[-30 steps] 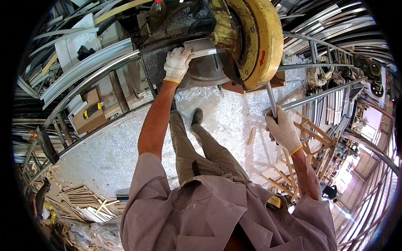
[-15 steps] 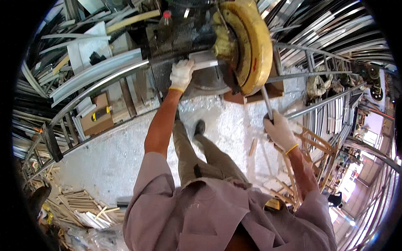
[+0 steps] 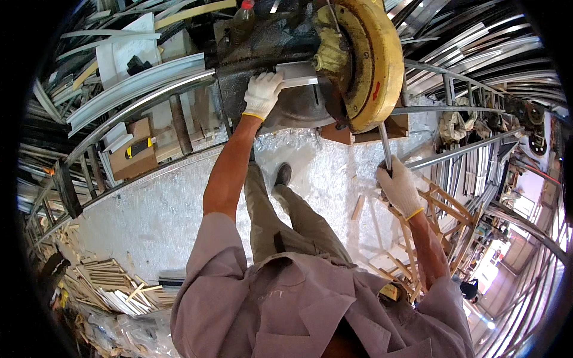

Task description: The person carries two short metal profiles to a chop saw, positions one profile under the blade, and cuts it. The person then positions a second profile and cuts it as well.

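A chop saw with a worn yellow blade guard stands in front of me, over a dark metal base. My left hand, in a white knit glove, is closed on the left end of a short silver metal profile. The profile's right end reaches up to the saw head, where the guard hides the blade. My right hand, gloved too, is wrapped round the grip of the saw's lever, a straight metal bar that slants down from the guard.
Left of the saw a metal rack bears long profiles; a yellow-and-black tool lies on cardboard below it. A red-capped bottle stands behind the base. More profiles fill the right back. Wooden frames stand by my right arm.
The whole view has shifted slightly, with the saw a little farther right in it. Both hands keep their holds, and the lever stands at about the same angle.
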Available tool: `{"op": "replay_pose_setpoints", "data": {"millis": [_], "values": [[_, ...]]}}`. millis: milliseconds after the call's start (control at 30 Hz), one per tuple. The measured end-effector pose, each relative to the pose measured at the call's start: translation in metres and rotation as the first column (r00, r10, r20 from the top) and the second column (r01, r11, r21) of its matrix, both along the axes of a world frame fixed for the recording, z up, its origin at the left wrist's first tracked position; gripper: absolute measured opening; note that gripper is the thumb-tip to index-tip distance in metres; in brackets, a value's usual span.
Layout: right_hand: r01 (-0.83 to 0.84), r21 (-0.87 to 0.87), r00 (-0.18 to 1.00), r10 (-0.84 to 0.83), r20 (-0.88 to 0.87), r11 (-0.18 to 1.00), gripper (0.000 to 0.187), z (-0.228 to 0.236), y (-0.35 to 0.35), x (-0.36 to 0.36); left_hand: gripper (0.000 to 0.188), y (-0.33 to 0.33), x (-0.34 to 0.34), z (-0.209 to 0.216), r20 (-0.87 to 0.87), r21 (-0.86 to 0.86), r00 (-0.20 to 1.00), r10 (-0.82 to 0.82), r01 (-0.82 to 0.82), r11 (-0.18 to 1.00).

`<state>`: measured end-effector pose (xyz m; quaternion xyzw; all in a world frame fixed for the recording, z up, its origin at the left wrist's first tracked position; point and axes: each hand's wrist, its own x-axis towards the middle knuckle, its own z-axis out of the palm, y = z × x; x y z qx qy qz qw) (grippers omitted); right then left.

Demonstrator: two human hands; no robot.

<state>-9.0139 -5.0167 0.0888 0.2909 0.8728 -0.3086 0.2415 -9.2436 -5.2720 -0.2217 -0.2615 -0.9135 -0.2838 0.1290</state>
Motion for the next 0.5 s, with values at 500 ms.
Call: {"op": "replay_pose_setpoints", "data": {"millis": [500], "values": [[0.034,-0.007,0.998,-0.034,0.055,0.999,0.021,-0.0037,-0.001,-0.0034,0.031,0.0015,-0.0031,0.0053,-0.005,0.06,1.0,-0.025,0.025,0.998]]}}
